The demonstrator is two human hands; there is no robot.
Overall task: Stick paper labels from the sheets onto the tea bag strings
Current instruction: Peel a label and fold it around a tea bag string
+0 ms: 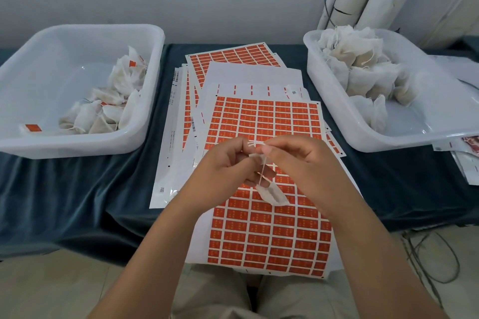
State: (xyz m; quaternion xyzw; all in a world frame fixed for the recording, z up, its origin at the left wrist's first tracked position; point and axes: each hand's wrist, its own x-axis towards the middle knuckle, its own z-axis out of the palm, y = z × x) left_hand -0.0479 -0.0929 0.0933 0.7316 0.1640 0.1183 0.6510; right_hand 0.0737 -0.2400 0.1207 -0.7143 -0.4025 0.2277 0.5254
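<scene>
My left hand (225, 163) and my right hand (300, 160) meet above a sheet of orange labels (269, 235), both pinching a white tea bag string (255, 144). The small white tea bag (272, 195) hangs from that string below my fingers. Whether a label is on the string is hidden by my fingertips. More label sheets (233, 57) lie stacked behind the front one.
A white tub (155, 65) at the left holds several tea bags bearing orange labels. A white tub (324, 101) at the right is piled with plain tea bags. A dark cloth (64, 189) covers the table. Cables lie on the floor at the right.
</scene>
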